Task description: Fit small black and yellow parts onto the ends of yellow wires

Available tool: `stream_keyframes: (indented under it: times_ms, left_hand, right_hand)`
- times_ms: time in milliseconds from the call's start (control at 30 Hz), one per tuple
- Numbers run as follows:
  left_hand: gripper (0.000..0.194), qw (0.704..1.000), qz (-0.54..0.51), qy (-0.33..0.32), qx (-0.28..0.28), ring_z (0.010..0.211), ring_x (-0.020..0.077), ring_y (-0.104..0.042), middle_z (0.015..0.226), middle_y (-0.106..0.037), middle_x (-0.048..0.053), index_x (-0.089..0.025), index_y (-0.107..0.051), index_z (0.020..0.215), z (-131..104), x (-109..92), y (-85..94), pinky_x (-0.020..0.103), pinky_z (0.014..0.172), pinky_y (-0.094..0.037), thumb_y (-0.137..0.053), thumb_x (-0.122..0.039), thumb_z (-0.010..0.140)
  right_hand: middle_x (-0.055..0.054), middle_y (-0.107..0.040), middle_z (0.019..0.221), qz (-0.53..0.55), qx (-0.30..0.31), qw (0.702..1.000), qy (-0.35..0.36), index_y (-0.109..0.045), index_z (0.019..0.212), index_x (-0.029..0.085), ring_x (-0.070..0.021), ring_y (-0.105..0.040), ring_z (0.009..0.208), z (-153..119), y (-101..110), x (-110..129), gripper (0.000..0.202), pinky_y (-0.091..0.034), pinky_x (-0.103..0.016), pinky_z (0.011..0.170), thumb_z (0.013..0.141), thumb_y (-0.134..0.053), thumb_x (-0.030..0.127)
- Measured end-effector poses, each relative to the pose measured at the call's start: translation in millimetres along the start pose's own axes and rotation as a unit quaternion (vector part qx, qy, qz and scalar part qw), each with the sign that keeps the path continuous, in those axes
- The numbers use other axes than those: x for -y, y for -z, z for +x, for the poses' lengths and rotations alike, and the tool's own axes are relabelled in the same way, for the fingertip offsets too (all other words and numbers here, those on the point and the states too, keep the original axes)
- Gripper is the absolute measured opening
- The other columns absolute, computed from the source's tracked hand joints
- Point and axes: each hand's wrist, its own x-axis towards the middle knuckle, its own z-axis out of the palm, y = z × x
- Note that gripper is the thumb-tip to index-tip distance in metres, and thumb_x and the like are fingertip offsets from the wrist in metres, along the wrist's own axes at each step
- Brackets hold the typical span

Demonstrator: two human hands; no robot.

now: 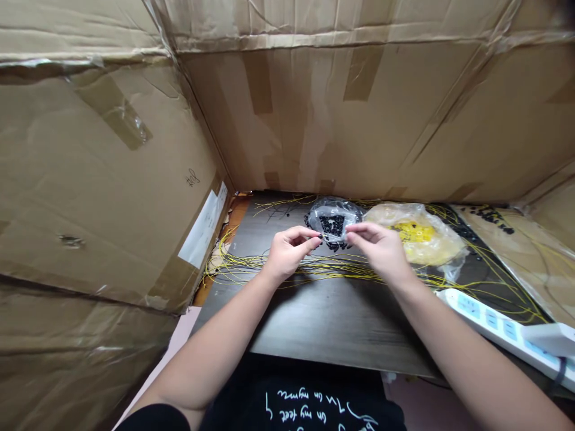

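My left hand (291,251) is raised over the table, thumb and forefinger pinched on a small black piece (320,237). Facing it, my right hand (380,246) is also in a pinch; what its fingertips hold is too small to make out. Just beyond the fingertips lies an open clear plastic bag (321,209) with many small black pieces (332,226) in it, some spilled round its edge. Below both hands a loose bundle of thin yellow and black wires (332,267) runs across the table.
Right of the black pieces lies a plastic bag (440,248) with yellow contents. A white power strip (498,326) sits at the table's right. More black pieces (494,218) lie at the far right. Cardboard walls (314,131) enclose the dark table (332,326) at back and sides.
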Motion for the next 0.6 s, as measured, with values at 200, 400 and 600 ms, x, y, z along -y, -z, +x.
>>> stream_keyframes:
  times_ms: [200, 400, 600]
  left_hand:
    - [0.028, 0.997, 0.069, -0.028, 0.023, 0.055, 0.0076, -0.055, 0.073, -0.063, 0.002, -0.013, -0.073, 0.086, -3, 1, -2.4, 0.020, 0.050, -0.043, -0.077, -0.039, 0.077]
    - [0.028, 0.995, 0.085, -0.022, 0.055, 0.055, 0.0078, -0.053, 0.075, -0.063, 0.003, -0.014, -0.072, 0.088, -6, 5, -5.6, 0.021, 0.052, -0.043, -0.074, -0.041, 0.080]
    - [0.029, 0.995, 0.046, -0.006, 0.083, 0.053, 0.0086, -0.053, 0.071, -0.062, 0.003, -0.014, -0.072, 0.090, -8, 7, -8.7, 0.021, 0.049, -0.041, -0.074, -0.041, 0.080]
  right_hand:
    - [-0.006, -0.071, 0.081, 0.124, 0.039, 0.987, -0.097, -0.072, 0.093, 0.017, -0.0157, -0.066, 0.074, -20, -33, -3, 0.035, -0.055, -0.029, 0.070, 0.077, -0.074, 0.048]
    - [-0.003, -0.067, 0.089, 0.185, 0.026, 0.981, -0.041, -0.071, 0.089, 0.019, -0.0126, -0.064, 0.075, -20, -28, -7, 0.025, -0.055, -0.027, 0.072, 0.076, -0.078, 0.039]
    - [-0.004, -0.064, 0.100, 0.178, 0.033, 0.984, 0.007, -0.075, 0.094, 0.023, -0.0137, -0.063, 0.084, -22, -26, 1, 0.018, -0.056, -0.030, 0.077, 0.081, -0.074, 0.037]
